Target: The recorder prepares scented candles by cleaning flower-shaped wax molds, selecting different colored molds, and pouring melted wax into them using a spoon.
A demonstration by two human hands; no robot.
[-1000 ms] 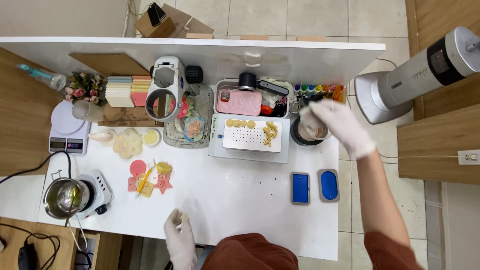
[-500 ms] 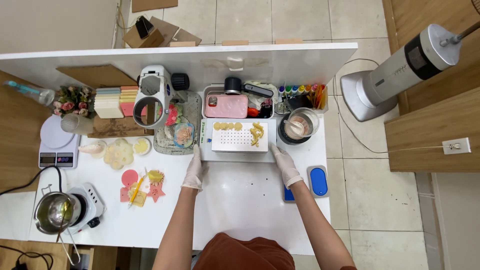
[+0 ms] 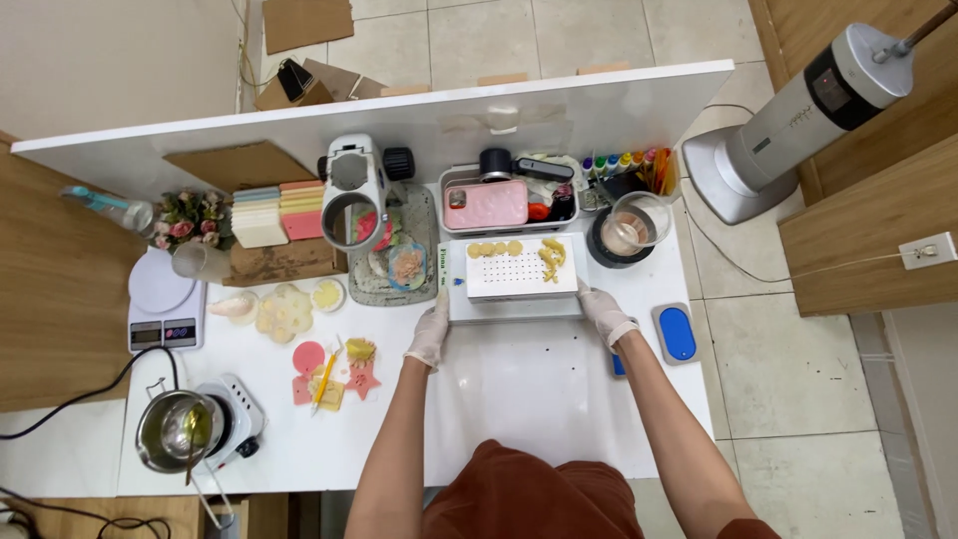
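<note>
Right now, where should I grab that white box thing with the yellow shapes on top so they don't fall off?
Probably by its two short ends, one hand per side, as the left hand and right hand do now. The white box is wide and flat, and the yellow shapes lie loose on top, so gripping low on the ends should keep it level.

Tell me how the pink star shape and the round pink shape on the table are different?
The round pink shape is a plain circle, while the pink star shape has points. The circle lies bare, but the star has a small yellow piece resting by its top. The circle sits further left, nearer the scale; the star sits nearer the gloved left hand. Both are pink, flat, and lie on the white table.
</note>
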